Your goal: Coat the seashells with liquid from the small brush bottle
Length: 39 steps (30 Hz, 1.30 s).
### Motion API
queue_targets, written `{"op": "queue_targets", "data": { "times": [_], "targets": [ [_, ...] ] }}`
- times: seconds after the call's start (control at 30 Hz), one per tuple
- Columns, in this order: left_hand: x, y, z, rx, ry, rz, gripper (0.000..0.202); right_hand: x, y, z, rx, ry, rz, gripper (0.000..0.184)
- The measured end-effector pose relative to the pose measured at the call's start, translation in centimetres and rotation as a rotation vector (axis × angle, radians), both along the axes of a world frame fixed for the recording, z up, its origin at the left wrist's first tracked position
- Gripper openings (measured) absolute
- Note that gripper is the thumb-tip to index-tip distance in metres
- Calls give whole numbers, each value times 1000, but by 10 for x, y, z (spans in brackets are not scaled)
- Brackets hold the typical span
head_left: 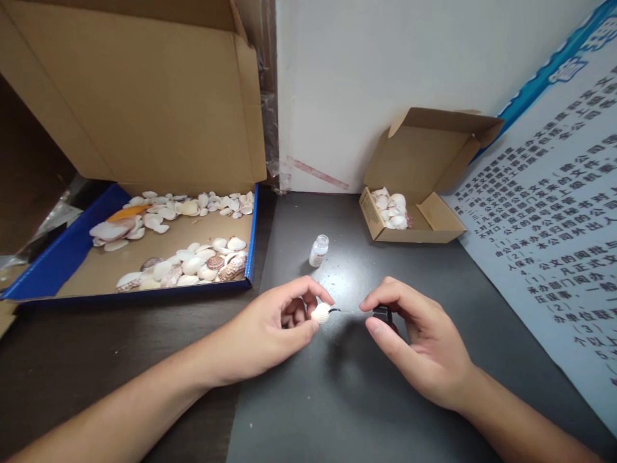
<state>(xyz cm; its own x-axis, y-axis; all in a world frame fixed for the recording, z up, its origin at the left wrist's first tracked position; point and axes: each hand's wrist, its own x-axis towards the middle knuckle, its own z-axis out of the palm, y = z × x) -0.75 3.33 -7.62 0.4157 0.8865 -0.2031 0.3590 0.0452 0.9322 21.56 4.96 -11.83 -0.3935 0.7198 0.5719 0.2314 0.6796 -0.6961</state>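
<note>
Head view: our left hand [277,325] pinches a small white ribbed shell [321,313] just in front of the small clear glass bottle [319,251] on the dark bench [308,399]. Our right hand [419,344], front-right of the bottle, grips a thin black-capped brush [382,314], its tip touching the shell.

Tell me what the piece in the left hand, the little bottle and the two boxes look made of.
Shell in the left hand: natural seashell, matte white, faintly ribbed. Little bottle: translucent, glass or plastic, cannot tell which. Large box and small box: matte brown cardboard with folded flaps; the large one has a blue outer rim.
</note>
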Motion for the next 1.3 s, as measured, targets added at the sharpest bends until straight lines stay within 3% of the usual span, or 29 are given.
{"op": "queue_targets", "data": {
  "times": [0.4, 0.7, 1.3],
  "targets": [
    [1, 0, 2, -7, -8, -8, 21, 0, -2, -1, -29, -11, 120, 13],
    [1, -1, 0, -33, -20, 8, 19, -2, -1, 2, -15, -36, -6, 7],
    [3, -1, 0, -33, -7, 35, 25, -2, -1, -3, -30, -51, 57, 10]
  ]
}}
